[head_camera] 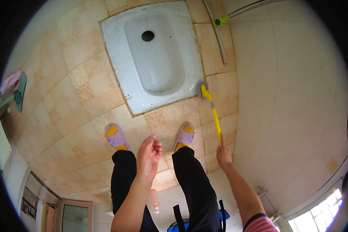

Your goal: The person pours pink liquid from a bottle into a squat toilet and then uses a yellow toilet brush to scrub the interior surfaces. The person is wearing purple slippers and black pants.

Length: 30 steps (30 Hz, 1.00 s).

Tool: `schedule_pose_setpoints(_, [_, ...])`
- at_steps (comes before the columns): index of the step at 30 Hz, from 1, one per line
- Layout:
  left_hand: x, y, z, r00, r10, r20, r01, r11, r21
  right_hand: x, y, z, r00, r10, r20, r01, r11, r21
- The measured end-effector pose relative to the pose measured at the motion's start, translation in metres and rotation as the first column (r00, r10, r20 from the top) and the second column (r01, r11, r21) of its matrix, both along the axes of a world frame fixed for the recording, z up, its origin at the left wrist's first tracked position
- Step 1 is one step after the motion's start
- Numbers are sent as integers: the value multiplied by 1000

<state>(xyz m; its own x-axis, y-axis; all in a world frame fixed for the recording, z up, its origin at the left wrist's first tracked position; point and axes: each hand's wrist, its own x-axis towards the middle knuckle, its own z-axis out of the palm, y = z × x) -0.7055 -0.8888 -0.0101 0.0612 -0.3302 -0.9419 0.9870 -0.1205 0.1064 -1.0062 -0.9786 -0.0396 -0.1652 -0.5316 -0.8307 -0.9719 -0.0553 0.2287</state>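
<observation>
My right hand grips the yellow handle of a long scrubbing brush, the index finger lying along it. Its grey round head touches the near right corner of a white ceramic squat toilet. The head looks blurred at its edge. Dark specks and stains show on the toilet's surface. My left hand hangs in front of my body, fingers loosely curled, with nothing in it.
A squeegee with a green joint leans by the right wall. At the far left are a green floor tool and a pink object. Behind my legs stands a pinkish bottle. Patterned tiles surround the toilet.
</observation>
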Motion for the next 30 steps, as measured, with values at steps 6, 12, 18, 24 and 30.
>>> schedule_pose_setpoints(6, [-6,-2,-8,1000,2,9,-2,1000,2,70,-99,-59,970,104,220,-37,957,-289])
schedule_pose_setpoints(12, [10,6,-3,995,-37,97,33,998,50,-1,20,7,990,-55,-126,73,987,141])
schedule_pose_setpoints(18, [-5,-2,-4,994,-103,21,103,995,-5,70,-79,-53,991,120,67,-104,975,-195])
schedule_pose_setpoints(24, [8,7,-5,993,-74,92,68,995,69,10,28,3,991,11,-131,12,985,173])
schedule_pose_setpoints(30, [-1,2,0,994,-105,26,105,995,-2,31,-17,-30,998,36,43,-34,998,-60])
